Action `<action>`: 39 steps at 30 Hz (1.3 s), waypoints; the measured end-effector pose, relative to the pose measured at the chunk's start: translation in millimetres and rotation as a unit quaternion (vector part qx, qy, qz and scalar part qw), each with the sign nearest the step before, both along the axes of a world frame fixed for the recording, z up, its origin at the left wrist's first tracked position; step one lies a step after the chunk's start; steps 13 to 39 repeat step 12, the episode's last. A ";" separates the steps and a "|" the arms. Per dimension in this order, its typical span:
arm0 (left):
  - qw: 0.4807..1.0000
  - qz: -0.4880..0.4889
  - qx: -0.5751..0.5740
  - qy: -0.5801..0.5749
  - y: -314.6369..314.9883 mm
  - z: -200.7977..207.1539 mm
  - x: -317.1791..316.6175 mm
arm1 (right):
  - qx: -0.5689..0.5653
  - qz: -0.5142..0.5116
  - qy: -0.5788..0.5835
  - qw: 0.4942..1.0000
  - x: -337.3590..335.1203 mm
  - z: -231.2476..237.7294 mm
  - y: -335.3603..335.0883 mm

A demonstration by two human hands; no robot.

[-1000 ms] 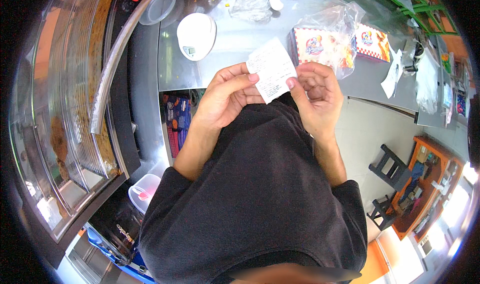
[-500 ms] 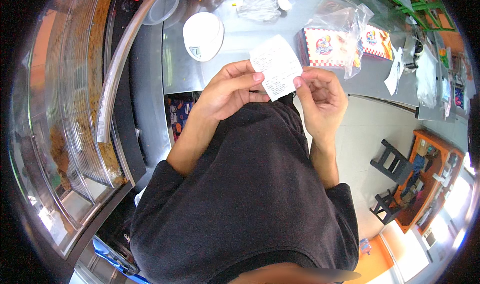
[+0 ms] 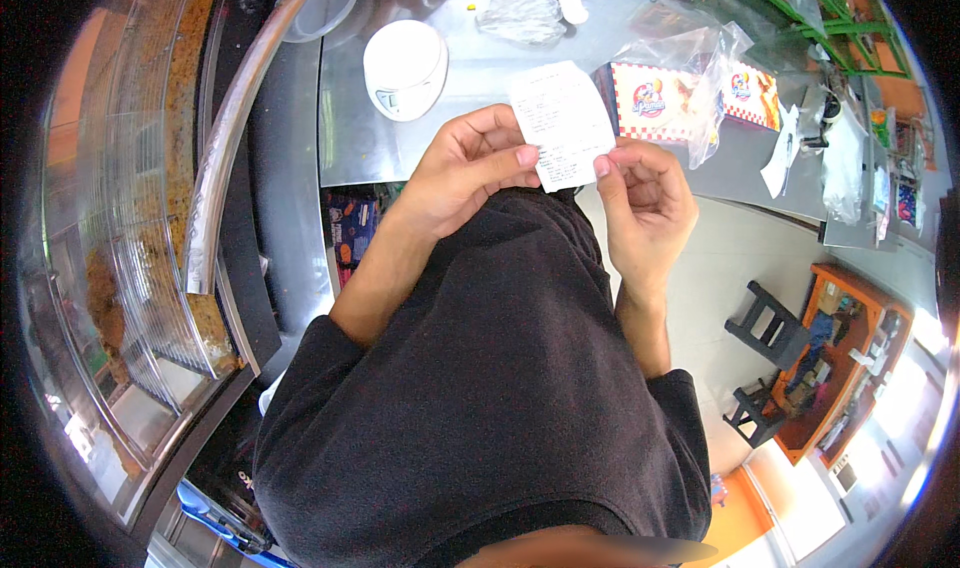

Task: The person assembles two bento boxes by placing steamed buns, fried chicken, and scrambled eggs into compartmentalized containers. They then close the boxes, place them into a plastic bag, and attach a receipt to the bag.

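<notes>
A small white printed receipt (image 3: pixel 563 118) is held up between both my hands, over the near edge of the steel counter. My left hand (image 3: pixel 473 163) pinches its left edge, thumb on the front and fingers behind. At its lower right edge my right hand (image 3: pixel 645 188) grips it between thumb and fingertip, the other fingers curled. Beyond my left hand stands a round white kitchen scale (image 3: pixel 405 68). Just past the receipt to the right lies a checked red-and-white food box (image 3: pixel 640 123), partly under a clear plastic bag (image 3: pixel 708 98).
A glass-fronted display case (image 3: pixel 150 268) runs along my left. Farther back are a clear plastic lid (image 3: pixel 322 3) and a crumpled plastic bag (image 3: pixel 520 16). A second box (image 3: pixel 750 98) sits right. Black stools (image 3: pixel 768 323) and an orange wooden cabinet (image 3: pixel 835 358) stand on the floor at right.
The receipt has turned slightly more upright and shifted a little to the right and up. Both hands keep their hold on it, and the view has tilted slightly.
</notes>
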State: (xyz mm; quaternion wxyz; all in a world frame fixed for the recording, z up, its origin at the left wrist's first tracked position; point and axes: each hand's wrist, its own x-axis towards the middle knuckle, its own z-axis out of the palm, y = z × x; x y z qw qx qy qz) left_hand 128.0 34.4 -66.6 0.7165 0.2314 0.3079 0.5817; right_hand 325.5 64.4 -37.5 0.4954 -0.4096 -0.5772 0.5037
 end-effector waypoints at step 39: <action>0.999 0.021 -0.029 0.000 1.0 -6.1 -0.1 | 0.139 -0.035 -0.148 0.978 1.1 -11.2 12.4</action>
